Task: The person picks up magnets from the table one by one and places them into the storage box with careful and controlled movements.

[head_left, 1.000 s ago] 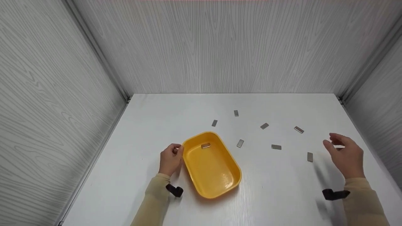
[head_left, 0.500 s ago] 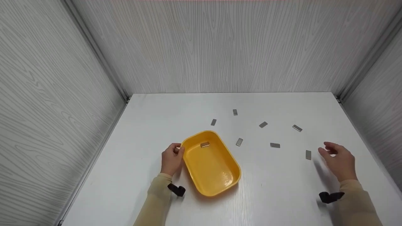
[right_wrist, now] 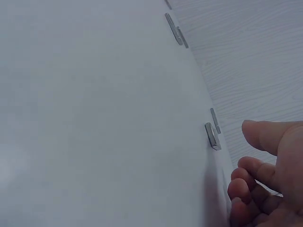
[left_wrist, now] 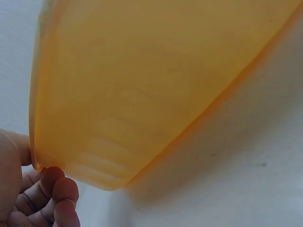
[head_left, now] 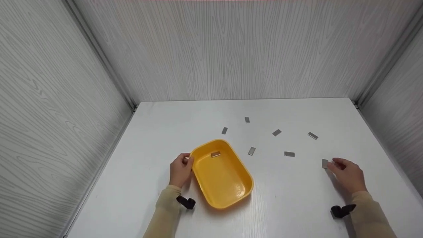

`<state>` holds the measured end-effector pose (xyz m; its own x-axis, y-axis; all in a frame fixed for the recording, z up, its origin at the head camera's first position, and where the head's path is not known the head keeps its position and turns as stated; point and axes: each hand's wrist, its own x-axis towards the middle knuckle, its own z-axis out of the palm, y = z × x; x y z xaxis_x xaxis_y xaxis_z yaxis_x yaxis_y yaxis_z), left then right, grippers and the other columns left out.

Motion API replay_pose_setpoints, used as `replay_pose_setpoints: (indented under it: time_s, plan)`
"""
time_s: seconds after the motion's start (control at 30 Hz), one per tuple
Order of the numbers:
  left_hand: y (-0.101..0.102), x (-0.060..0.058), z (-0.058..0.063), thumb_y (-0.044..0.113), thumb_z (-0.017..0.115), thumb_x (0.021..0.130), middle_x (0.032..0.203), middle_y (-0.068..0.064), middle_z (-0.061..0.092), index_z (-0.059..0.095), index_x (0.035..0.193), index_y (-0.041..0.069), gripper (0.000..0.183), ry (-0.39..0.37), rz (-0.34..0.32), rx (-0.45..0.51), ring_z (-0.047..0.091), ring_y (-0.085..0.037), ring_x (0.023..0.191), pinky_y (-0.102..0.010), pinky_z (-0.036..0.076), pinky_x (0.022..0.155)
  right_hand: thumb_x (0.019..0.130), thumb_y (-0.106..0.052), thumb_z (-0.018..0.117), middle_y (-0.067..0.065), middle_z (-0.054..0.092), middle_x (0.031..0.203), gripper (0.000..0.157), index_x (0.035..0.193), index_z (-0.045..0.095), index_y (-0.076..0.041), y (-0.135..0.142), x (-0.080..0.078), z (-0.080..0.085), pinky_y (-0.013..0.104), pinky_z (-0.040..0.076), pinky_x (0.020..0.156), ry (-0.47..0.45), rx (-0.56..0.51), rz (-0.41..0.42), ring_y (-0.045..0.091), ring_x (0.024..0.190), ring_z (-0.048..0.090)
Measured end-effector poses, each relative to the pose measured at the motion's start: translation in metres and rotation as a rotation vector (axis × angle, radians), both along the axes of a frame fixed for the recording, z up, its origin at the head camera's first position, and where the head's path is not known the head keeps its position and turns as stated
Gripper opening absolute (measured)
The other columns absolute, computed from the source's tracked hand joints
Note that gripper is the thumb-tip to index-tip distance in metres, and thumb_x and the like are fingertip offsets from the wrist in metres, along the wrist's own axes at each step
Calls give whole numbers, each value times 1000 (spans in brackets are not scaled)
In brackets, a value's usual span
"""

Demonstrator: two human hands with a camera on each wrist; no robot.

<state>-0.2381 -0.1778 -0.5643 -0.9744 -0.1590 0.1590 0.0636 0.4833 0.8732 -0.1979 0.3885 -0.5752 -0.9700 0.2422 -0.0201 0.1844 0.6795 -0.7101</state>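
A yellow plastic tray is on the white table, tilted toward my left side in the head view. My left hand pinches its upper left rim between thumb and fingers, as the left wrist view confirms on the tray wall. One small silver-grey metal block lies inside it, near the far end. At the right, my right hand hovers beside another flat metal block. In the right wrist view, thumb and fingers are parted with a gap, and a metal block lies in front of them, apart.
Several similar metal blocks are scattered over the table beyond and right of the tray, among them one block, one near the tray and one farther right. Grey wood-grain panels enclose the table at the back and sides.
My right hand has moved left and down to the rightmost block on the table, its thumb and fingers coming nearer each other. The left hand and tray stay in place.
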Motion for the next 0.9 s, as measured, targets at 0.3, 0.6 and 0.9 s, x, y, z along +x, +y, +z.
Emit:
replay_pose_setpoints:
  time_s: [0.3,0.6,0.9]
  plan:
    - [-1,3,-6,25,60,96,75,-4,61,66,106,6,22,-25,-7,47,56,-17,62,-27,50,56,89,-59,55,26,53,125,80,134,48,7,-3,-3,6,42,42,86,-108,-18,17,36,110,50]
    - [1,-2,-3,23,63,93,77,-5,60,66,101,8,18,-52,-6,72,56,-19,64,-27,51,57,87,-62,55,25,52,127,81,133,50,5,-3,-2,8,48,40,91,-127,-7,-8,38,114,48]
    - [0,-10,-1,18,63,91,76,-6,62,66,98,6,15,-39,2,79,57,-18,63,-27,51,57,86,-61,59,29,51,125,81,131,50,6,-7,-8,11,53,41,92,-130,17,24,43,114,48]
